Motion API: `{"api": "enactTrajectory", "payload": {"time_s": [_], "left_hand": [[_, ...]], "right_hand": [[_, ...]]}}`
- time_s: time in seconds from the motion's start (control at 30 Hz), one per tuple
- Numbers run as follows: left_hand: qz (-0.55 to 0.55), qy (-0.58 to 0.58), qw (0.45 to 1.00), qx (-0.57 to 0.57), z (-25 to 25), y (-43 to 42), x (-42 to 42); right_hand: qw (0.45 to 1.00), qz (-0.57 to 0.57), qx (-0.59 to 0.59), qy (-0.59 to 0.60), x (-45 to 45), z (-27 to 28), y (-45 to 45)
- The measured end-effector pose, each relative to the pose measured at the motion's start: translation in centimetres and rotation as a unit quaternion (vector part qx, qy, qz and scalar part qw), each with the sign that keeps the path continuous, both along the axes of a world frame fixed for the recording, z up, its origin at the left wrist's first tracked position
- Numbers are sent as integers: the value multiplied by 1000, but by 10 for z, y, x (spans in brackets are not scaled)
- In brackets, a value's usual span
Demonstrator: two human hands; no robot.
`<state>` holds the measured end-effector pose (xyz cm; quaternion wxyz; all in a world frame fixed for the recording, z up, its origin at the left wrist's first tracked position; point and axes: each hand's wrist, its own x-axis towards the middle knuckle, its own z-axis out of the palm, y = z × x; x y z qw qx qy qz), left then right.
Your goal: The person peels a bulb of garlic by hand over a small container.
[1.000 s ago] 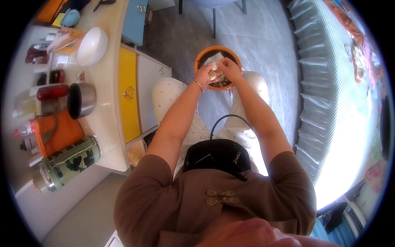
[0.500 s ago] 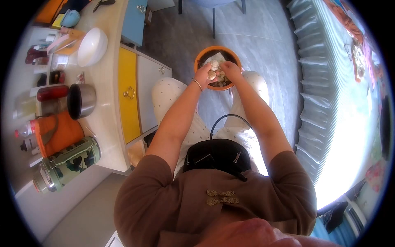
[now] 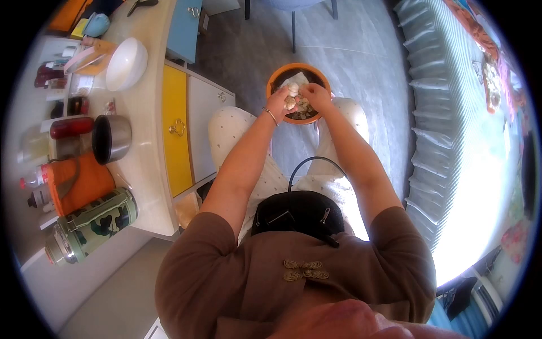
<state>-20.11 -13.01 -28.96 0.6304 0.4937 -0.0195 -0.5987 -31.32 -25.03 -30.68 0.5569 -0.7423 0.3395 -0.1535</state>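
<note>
My left hand point(image 3: 278, 106), with a bangle at the wrist, is closed around pale, knobbly pieces that look like garlic bulbs point(image 3: 291, 97). It holds them over an orange-rimmed bin point(image 3: 275, 74). Close beside it, my right hand point(image 3: 317, 96) has its fingers pinched together near the bulbs; whatever is between its fingertips is too small to make out. Inside the bin lie whitish, papery scraps point(image 3: 303, 113) and a white sheet point(image 3: 299, 78). The bin stands between my knees.
On the left counter point(image 3: 152, 135) are a white bowl point(image 3: 127, 65), a metal pot point(image 3: 119, 138), an orange bag point(image 3: 82, 183) and a camouflage flask point(image 3: 104, 219). A bed with a frilled skirt point(image 3: 426, 147) runs along the right. A black bag point(image 3: 296, 212) rests on my lap.
My right hand has shifted slightly, its fingers drawn a little away from the bulbs. My left hand still holds the bulbs in nearly the same place over the bin.
</note>
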Motion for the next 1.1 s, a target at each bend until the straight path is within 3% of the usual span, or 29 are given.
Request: {"api": "enactTrajectory", "payload": {"time_s": [0.17,0.23,0.27,0.33,0.37,0.43,0.47,0.53,0.87,0.97,1.03,1.1], "left_hand": [[5,-37,999,-2,4,-3,-4],[23,-49,999,1,5,-3,-5],[23,-49,999,1,5,-3,-5],[-10,-66,998,5,4,-2,-5],[-10,-66,998,4,4,-3,-5],[-11,-82,997,-3,3,-4,-7],[-11,-82,997,-3,3,-3,-6],[-48,-69,996,-36,3,-2,-4],[-7,-81,996,-28,4,-5,-8],[-21,-118,992,-32,-4,-6,-6],[-46,-196,980,2,-1,-6,-9],[-40,-193,980,0,2,-7,-12]], "right_hand": [[999,13,-39,16,1,0,0],[950,-19,306,-59,4,28,-1],[950,-19,305,-59,4,36,2],[982,31,185,-9,3,35,6],[982,31,185,-9,5,34,7],[977,46,173,-117,7,20,5],[977,46,173,-117,6,14,1],[991,38,123,-23,3,17,-5],[976,-29,204,-64,6,21,0],[987,-40,127,-96,6,27,7],[996,-29,-81,-15,2,25,2],[997,-34,-65,-13,1,26,0]]}}
